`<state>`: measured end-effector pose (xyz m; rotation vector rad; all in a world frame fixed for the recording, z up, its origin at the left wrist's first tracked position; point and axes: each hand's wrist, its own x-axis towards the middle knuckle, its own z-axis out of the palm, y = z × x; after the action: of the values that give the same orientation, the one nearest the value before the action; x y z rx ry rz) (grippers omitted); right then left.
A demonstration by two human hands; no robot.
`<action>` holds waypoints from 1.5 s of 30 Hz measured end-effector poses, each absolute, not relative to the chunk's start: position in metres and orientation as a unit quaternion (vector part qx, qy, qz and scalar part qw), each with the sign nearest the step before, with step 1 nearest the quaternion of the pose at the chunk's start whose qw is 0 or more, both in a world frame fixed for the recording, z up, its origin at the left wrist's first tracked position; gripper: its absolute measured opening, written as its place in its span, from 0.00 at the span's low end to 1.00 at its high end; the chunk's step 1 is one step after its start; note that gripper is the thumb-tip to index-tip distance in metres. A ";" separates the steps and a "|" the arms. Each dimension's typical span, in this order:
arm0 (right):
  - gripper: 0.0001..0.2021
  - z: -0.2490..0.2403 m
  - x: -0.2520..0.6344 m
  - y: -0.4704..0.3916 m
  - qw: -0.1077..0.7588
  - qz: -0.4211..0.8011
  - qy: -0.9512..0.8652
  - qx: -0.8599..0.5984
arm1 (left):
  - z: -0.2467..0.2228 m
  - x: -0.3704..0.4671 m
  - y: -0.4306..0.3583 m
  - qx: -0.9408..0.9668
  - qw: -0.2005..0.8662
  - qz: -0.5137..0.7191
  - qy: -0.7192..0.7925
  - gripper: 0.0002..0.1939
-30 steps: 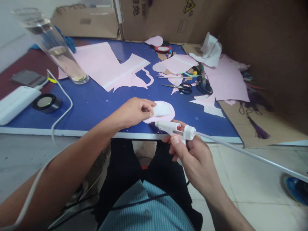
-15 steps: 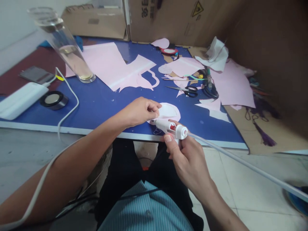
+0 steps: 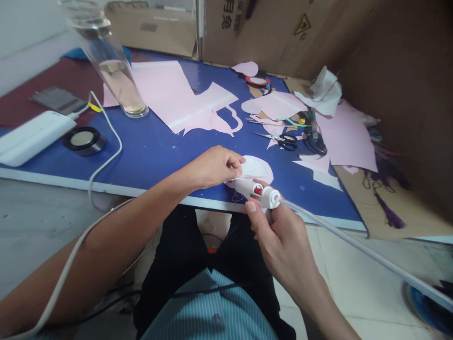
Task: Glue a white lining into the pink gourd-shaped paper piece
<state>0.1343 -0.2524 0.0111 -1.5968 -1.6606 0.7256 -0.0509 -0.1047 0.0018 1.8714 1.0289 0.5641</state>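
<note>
My right hand [image 3: 279, 231] is wrapped round a white glue gun [image 3: 264, 194], with a long translucent glue stick [image 3: 339, 232] coming out of its back end. The gun's nose points left, at the near edge of a rounded pink piece with a white layer [image 3: 257, 169] on the blue table. My left hand [image 3: 221, 166] pinches that layered piece at its left side, fingers bent and pressed together. The nozzle tip is close to the left fingers; whether it touches the piece I cannot tell.
Scissors [image 3: 283, 140], pink sheets [image 3: 164, 92] and scraps lie beyond my hands. At the left stand a tall glass of liquid [image 3: 120, 85], a white power bank [image 3: 37, 137] with a cable, and a round black-and-silver object [image 3: 83, 140]. Cardboard [image 3: 247, 38] walls the back.
The whole view has shifted slightly, so things appear a little further right. Both hands keep their hold, and the glue gun stays at the near edge of the layered piece.
</note>
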 end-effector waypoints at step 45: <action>0.22 0.013 0.161 -0.254 0.331 0.264 -0.620 -0.661 | 0.001 -0.054 -0.107 0.772 0.423 0.224 0.417 0.08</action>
<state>0.1614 -0.2539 0.0131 -1.7275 -1.6201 0.6905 -0.0541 -0.1067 0.0011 1.9327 1.0449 0.5616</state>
